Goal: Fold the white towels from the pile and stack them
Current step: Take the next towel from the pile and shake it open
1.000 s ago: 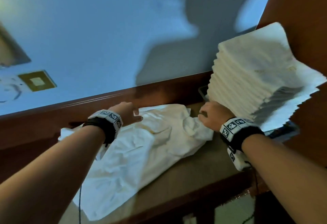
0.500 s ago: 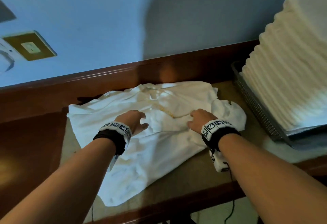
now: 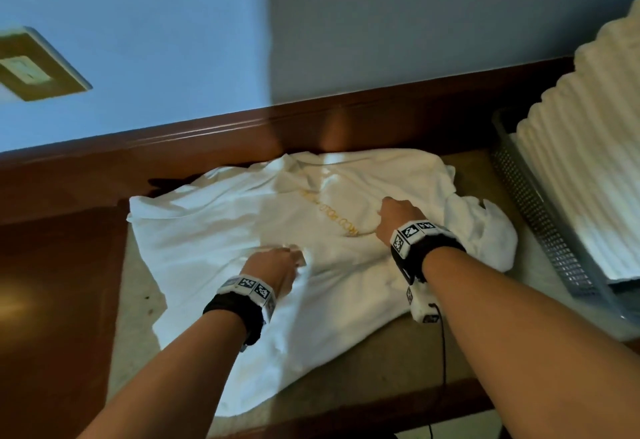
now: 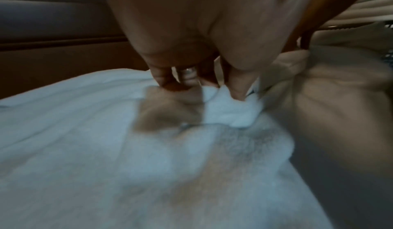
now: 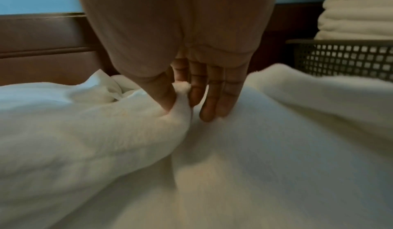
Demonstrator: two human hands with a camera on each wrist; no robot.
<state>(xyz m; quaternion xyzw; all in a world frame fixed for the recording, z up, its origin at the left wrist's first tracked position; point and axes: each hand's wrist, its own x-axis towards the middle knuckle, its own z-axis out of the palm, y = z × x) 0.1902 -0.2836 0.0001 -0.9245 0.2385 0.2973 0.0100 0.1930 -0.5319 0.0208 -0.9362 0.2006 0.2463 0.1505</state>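
A crumpled white towel (image 3: 214, 244) with gold lettering lies spread on the counter (image 3: 377, 362). My left hand (image 3: 277, 267) rests on its middle and pinches a raised fold of the cloth (image 4: 229, 111) between thumb and fingers. My right hand (image 3: 394, 218) sits on the towel's right part beside the lettering, and pinches a ridge of cloth (image 5: 180, 98) between thumb and forefinger; its other fingers (image 5: 212, 101) point down at the towel. A tall stack of folded white towels (image 3: 588, 161) stands at the right.
The folded stack sits in a grey mesh basket (image 3: 540, 217) at the counter's right end. A dark wooden rail (image 3: 207, 147) runs along the back under a blue wall. A light switch plate (image 3: 31, 68) is on the wall at left. A thin cable (image 3: 443, 352) hangs from my right wrist.
The view dropped from the wall down onto the counter. Both hands came back from the towel's far edge to its middle, and each now pinches up a fold.
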